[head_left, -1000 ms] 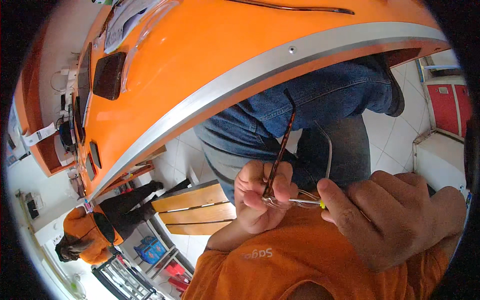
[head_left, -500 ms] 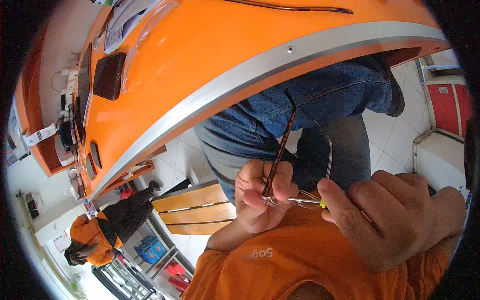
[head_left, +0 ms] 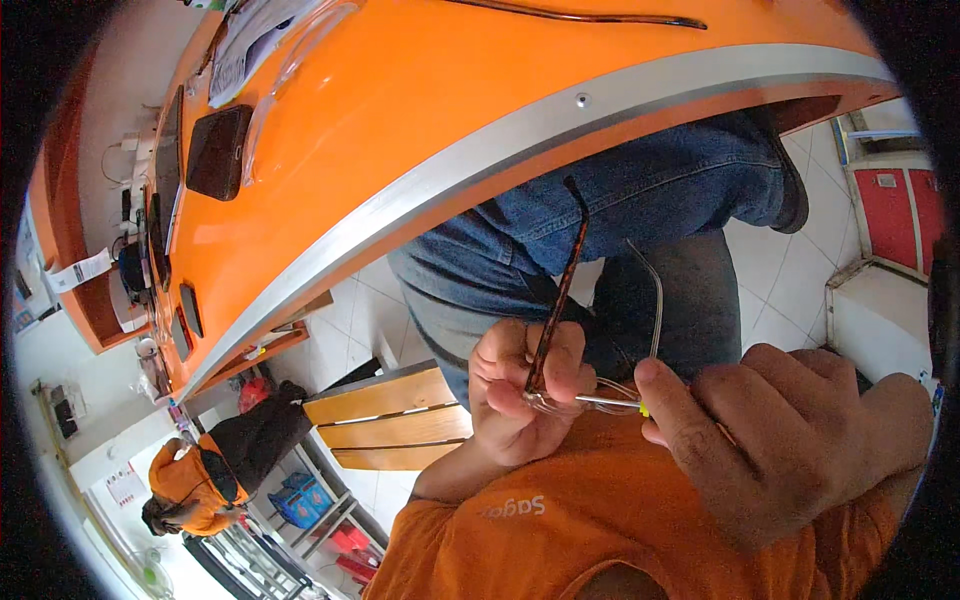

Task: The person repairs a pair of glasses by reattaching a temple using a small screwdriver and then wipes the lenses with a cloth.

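Over my lap, my left hand point(head_left: 532, 390) pinches a pair of eyeglasses point(head_left: 612, 393) at one hinge corner. The frame looks clear; a brown tortoiseshell temple arm point(head_left: 562, 295) rises from that corner, while the other temple arm point(head_left: 658, 300) is clear and thin. My right hand point(head_left: 775, 435) is closed round a small screwdriver point(head_left: 600, 400) with a yellow-green collar. Its metal shaft points left, and the tip reaches the hinge between my left fingers. Most of its handle hides inside my right hand. A loose tortoiseshell temple arm point(head_left: 590, 17) lies on the orange table.
The orange table point(head_left: 400, 120) with its metal edge strip point(head_left: 480, 150) curves ahead of me. A dark phone point(head_left: 218, 152) and papers point(head_left: 255, 50) lie on its left part. A slatted wooden bench point(head_left: 390, 420) is at my left. A person in orange point(head_left: 200, 485) bends over farther off.
My hands, the eyeglasses and the screwdriver stay almost in place. The person in the background has shifted slightly to the right and lower.
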`<state>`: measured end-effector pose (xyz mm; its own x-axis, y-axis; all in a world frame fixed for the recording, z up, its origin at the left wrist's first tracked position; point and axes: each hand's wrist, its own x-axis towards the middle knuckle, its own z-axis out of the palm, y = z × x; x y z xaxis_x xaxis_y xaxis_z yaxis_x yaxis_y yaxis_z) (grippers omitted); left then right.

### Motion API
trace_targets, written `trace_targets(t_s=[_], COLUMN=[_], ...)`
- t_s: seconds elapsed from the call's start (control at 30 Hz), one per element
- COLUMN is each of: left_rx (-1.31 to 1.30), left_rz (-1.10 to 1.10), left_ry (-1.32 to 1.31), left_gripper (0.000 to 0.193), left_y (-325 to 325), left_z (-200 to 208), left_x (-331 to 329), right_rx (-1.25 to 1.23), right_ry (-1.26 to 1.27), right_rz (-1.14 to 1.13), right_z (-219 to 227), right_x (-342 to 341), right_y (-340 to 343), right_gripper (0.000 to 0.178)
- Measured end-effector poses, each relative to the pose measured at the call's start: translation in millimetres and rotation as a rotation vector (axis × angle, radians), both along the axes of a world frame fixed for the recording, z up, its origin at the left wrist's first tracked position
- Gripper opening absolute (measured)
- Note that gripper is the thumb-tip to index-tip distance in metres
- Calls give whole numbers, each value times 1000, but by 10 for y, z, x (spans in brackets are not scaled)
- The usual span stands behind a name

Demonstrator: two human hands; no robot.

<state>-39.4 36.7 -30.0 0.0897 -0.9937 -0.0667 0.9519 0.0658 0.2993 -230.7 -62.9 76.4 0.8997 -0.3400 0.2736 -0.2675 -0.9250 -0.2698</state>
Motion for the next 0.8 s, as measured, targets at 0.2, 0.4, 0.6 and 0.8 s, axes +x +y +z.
trace_targets(t_s=[0.2, 0.4, 0.6, 0.8], left_rx=[-10, 32, -32, 18], left_rz=[2, -3, 64, 71], left_ry=[5, -50, -195, -359], left_gripper=[27, 29, 29, 28], left_y=[5, 23, -4, 36], left_z=[-7, 7, -11, -8], left_x=[-8, -2, 13, 76], right_rx=[13, -85, -285, -232], right_ry=[-29, -62, -113, -81], right_rz=[-23, -8, -78, -15], right_z=[5, -24, -58, -33], right_x=[14, 12, 100, 113], right_y=[17, 5, 147, 105], right_gripper=[31, 27, 21, 20])
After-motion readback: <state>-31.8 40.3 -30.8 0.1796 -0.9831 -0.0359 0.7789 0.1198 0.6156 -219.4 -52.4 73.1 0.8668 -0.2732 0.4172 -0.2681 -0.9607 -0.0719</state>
